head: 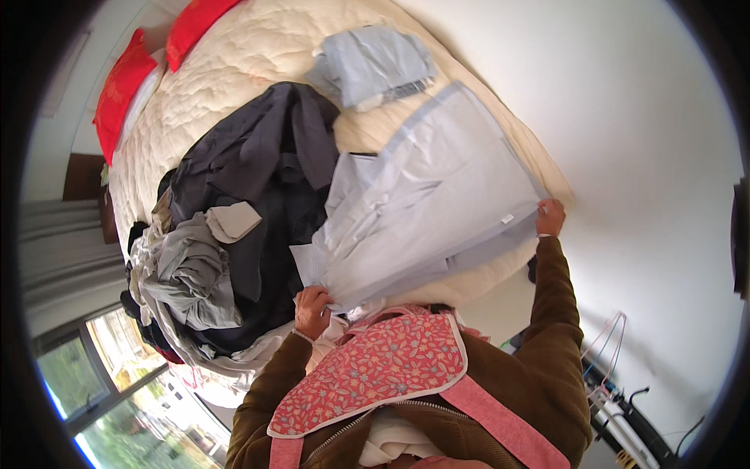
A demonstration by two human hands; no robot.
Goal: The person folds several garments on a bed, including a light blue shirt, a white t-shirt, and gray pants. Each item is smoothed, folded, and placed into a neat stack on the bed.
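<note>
A pale blue-grey shirt-like garment (433,187) is spread over the near right part of the bed. My left hand (313,311) grips its lower left corner, close to my apron. At its right edge, by the bed's side, my right hand (551,217) pinches the cloth, so the lower hem runs between both hands. A small white tag (507,219) shows near that hem. Left of the garment lies a heap with a dark jacket (234,152) and a crumpled grey garment (190,275). Beyond it rests a folded light blue garment (381,64).
A cream quilt (252,47) covers the bed. Red pillows (126,88) lie at the far left. A white wall (633,146) borders the bed's right side. Wire hangers (612,343) hang at lower right beside a rack (627,422). A window (117,375) is at lower left.
</note>
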